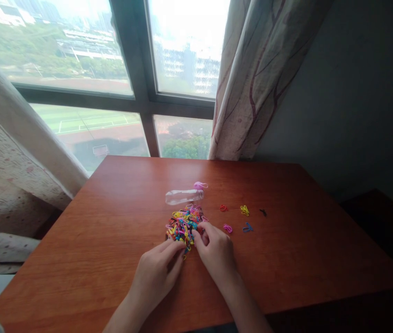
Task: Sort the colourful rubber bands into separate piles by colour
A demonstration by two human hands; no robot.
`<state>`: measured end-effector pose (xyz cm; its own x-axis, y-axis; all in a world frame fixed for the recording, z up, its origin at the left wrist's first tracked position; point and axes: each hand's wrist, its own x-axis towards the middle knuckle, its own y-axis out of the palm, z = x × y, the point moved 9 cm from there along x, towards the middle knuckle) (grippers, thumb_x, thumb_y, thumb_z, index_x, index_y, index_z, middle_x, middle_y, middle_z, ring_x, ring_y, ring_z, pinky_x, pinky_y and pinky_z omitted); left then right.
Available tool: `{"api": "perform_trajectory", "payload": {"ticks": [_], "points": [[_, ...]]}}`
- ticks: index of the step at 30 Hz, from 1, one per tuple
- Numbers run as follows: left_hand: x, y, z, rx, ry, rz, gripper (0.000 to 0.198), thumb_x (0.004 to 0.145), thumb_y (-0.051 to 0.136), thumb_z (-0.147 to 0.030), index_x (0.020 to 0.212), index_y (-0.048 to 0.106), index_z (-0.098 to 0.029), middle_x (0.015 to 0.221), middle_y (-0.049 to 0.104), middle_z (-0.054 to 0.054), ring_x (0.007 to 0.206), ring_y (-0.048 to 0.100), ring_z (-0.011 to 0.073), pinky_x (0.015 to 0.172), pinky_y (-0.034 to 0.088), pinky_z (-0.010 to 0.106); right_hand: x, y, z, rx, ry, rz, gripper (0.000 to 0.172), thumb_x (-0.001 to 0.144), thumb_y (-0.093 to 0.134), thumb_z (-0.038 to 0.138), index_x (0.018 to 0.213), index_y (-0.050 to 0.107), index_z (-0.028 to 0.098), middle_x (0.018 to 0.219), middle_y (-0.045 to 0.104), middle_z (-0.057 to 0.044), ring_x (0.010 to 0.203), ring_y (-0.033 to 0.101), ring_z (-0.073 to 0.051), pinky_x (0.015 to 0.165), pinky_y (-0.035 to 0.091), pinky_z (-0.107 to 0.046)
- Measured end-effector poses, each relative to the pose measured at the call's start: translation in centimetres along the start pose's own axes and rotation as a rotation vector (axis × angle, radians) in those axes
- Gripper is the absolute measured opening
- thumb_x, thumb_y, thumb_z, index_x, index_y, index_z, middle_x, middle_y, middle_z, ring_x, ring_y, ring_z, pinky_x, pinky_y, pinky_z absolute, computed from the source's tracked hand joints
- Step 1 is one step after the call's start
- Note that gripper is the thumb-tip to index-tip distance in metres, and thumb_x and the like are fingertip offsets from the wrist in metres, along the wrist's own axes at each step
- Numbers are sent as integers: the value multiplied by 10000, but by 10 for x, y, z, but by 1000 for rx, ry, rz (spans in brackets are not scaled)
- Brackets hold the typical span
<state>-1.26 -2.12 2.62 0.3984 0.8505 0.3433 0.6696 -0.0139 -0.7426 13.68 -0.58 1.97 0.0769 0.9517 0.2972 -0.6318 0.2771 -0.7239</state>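
Observation:
A heap of small plastic stitch markers (182, 223), shaped like safety pins in many colours, lies on the table. My left hand (160, 263) rests at its front left edge, thumb and forefinger drawn together on the markers. On the right side of the heap, my right hand (215, 247) has its thumb and curled fingers close together among the pieces. Whether a marker is between the fingertips of either hand is too small to tell. To the right lie small groups by colour: red (223, 208), yellow (244, 210), black (263, 212), pink (228, 228) and blue markers (248, 227).
Behind the heap a clear plastic bottle (184, 197) lies on its side, with a pink cap with a loop (200, 185) beside its mouth. The brown wooden table (106, 231) ends at a window. Curtains (248, 83) hang on both sides.

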Motion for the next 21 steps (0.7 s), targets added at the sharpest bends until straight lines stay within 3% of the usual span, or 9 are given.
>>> {"api": "perform_trajectory", "payload": {"ticks": [12, 21], "points": [[-1, 2, 0, 17, -8, 18, 165, 930, 512, -212, 991, 663, -232, 887, 731, 28, 746, 698, 161, 654, 525, 235, -17, -4, -2, 80, -60, 33, 215, 960, 502, 247, 882, 699, 210, 786, 708, -34, 725, 660, -178, 703, 453, -255], [0, 0, -2, 9, 0, 14, 162, 919, 521, -201, 985, 664, -236, 872, 732, 23, 736, 698, 157, 635, 510, 223, -29, -16, -7, 120, -60, -8, 253, 984, 468, 270, 918, 704, 210, 835, 723, -59, 755, 676, -194, 712, 494, -271]]}}
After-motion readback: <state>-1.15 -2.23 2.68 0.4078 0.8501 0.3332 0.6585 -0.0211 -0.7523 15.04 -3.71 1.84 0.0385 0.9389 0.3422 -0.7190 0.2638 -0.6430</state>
